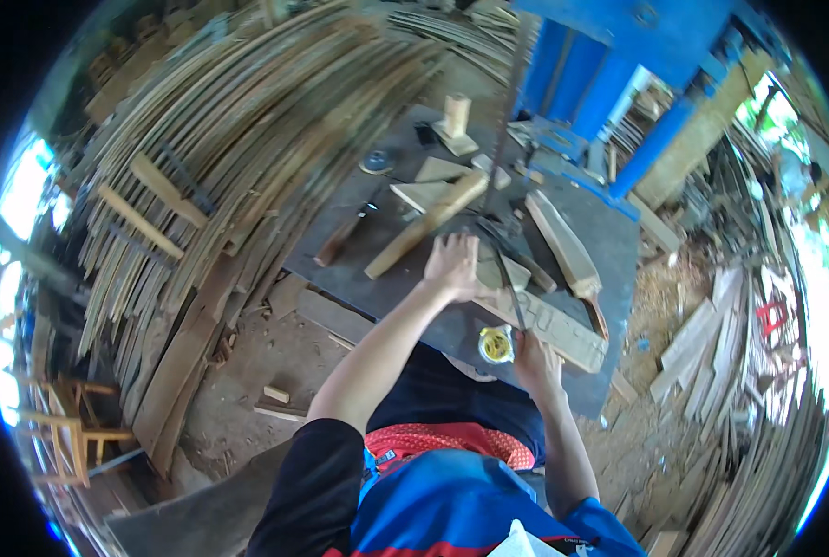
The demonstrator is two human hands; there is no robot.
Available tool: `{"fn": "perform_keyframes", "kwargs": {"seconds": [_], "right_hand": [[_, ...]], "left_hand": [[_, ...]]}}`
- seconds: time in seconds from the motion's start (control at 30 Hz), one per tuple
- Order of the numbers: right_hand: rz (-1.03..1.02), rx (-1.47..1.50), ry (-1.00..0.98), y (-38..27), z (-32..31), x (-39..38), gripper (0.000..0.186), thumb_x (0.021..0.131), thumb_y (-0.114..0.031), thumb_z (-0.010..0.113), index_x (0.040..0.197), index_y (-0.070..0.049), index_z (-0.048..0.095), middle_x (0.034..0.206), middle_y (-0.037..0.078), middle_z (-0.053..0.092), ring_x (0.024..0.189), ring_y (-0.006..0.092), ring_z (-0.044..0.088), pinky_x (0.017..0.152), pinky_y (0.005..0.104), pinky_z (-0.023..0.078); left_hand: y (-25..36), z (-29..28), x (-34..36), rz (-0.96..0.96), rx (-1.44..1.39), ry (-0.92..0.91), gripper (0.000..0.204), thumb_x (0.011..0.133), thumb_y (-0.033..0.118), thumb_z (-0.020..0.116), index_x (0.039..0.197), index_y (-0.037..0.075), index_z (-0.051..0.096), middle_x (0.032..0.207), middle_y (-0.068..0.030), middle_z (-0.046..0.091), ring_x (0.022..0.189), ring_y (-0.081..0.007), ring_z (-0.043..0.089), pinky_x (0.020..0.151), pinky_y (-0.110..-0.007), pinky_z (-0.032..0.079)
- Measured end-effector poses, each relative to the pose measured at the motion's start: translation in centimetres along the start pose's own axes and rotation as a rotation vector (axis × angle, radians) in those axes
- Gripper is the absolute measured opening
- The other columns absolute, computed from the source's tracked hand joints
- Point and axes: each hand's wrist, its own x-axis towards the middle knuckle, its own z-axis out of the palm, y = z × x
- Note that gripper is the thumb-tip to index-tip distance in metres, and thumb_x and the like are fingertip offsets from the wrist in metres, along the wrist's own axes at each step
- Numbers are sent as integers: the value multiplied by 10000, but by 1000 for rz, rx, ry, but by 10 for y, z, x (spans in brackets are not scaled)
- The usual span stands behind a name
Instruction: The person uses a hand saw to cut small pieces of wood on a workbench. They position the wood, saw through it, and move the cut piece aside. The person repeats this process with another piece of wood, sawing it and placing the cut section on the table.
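Right hand (533, 356) has its grip wrapped round a long thin dark tool (515, 297), flat tan wooden board (567, 334) alongside; left hand's (452, 267) grip, honestly can't tell.

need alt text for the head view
A person's right hand holds a thin dark tool by a wooden board on a cluttered dark table, left hand near the board's left end. A blue machine stands beyond; stacked wooden strips lie at left.

Right grip (535, 357) on slender tool (515, 302) near wooden board (567, 334)
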Motion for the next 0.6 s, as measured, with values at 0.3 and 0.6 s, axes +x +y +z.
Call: {"fn": "perform_keyframes", "kwargs": {"seconds": [0.3,0.6], "right_hand": [[24,-84,8,14,-4,-44,309,1030,-307,460,997,-25,583,724,258,676,711,450,686,681,571,543],[-188,-67,11,21,-21,-28,314,1015,-265,489,892,-1,607,708,276,652,691,452,672,665,577,537]], "left_hand": [[-7,-7,-10,29,-54,11,1157,658,737,742,1411,-62,377,1414,-238,475,1357,-366,434,1166,-501,283],[-23,-8,-3,90,-37,-78,1278,682,832,648,1451,-123,288,1524,-308,347,1459,-390,314,1224,-492,211]]}}
